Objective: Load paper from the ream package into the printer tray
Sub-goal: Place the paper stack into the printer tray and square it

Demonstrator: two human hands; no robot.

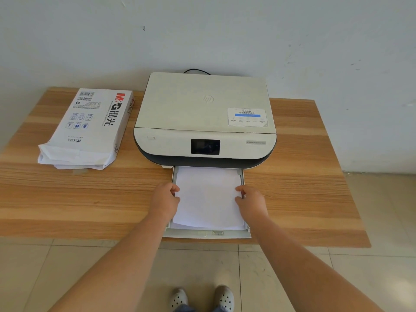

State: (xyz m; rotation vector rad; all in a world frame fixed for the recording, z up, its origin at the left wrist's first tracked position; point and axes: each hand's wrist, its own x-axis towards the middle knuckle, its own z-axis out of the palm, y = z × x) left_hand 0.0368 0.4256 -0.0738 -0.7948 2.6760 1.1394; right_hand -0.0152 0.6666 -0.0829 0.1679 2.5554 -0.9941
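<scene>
Left hand [165, 197] and right hand [249, 199] gripping opposite edges of paper [207, 199] in tray [207, 234] below printer [204, 122].

Counted: one printer [204, 122], one pulled-out paper tray [209, 233], one paper stack [207, 199], one ream package [90, 129]. One wooden table [292, 188]. Two hands, two perforated clogs.

A wooden table [304, 176] against a wall holds a white printer [204, 122] and, well to its left, an opened ream package [90, 129] (lying flat).
</scene>
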